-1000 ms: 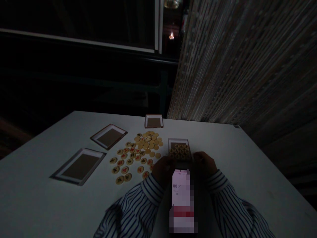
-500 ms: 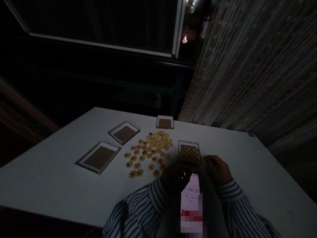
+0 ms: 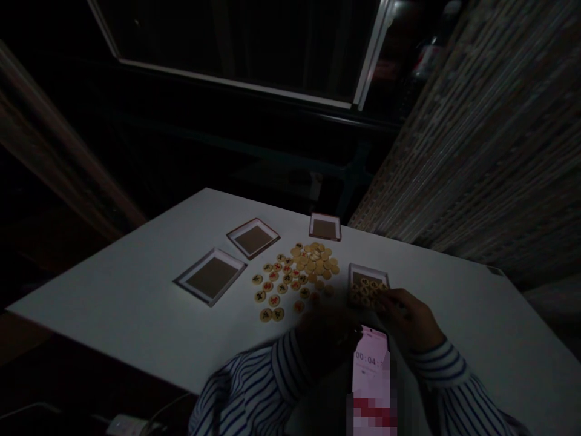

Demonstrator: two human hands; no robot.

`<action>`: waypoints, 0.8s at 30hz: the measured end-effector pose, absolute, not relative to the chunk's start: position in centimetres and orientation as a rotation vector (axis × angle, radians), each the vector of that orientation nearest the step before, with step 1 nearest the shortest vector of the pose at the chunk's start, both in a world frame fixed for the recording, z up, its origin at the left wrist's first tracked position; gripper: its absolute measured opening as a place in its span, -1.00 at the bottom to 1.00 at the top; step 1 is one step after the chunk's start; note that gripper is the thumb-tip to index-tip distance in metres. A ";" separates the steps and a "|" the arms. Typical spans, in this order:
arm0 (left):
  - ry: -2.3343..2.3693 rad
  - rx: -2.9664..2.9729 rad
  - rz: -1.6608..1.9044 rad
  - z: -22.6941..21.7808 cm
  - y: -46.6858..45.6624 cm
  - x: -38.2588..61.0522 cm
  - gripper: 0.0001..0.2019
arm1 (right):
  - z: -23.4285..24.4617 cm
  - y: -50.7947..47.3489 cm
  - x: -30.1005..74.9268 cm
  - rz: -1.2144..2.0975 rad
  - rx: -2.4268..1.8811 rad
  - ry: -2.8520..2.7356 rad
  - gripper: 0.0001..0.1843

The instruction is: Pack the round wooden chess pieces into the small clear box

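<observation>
My right hand (image 3: 412, 320) reaches to the right edge of a shallow box (image 3: 368, 267) that holds several xiangqi pieces (image 3: 364, 283), with its bent fingertips drawn together at the pieces. Whatever lies between those fingertips is too dark to make out. My left hand (image 3: 325, 336) is in deep shadow left of a lit phone (image 3: 368, 363) showing a timer; its fingers hardly show. Beyond it lie loose xiangqi pieces (image 3: 273, 300), red- and black-marked ones face up at the left. A heap of plain-looking pieces (image 3: 319, 265) lies at the right.
Two shallow boxes, one nearer (image 3: 211, 275) and one farther (image 3: 253, 237), lie left of the pieces on the white table (image 3: 149, 290). A third shallow box (image 3: 325, 228) is by the back edge. A string curtain (image 3: 454, 169) hangs at the right.
The view has swung left, so the table appears farther right. My right hand has moved from beside the box onto its right edge, fingertips at the pieces. My left hand stays near the phone.
</observation>
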State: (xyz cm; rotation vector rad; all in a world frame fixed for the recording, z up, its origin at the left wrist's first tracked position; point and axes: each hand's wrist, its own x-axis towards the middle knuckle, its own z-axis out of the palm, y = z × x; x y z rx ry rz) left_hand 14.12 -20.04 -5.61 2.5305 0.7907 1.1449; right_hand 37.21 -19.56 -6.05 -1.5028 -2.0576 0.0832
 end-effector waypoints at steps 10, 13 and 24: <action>0.950 2.573 1.001 -4.8 -19.7 11.1 -0.82 | -4.5 -17.1 34.4 0.089 -1.458 -2.288 -0.76; 1.024 2.529 0.916 -4.6 -18.9 9.7 -0.81 | -4.2 -16.4 33.7 0.093 -1.461 -2.348 -0.74; 1.493 2.243 0.903 -2.0 -13.1 4.2 -0.76 | -2.6 -13.3 30.9 0.121 -1.556 -2.436 -0.72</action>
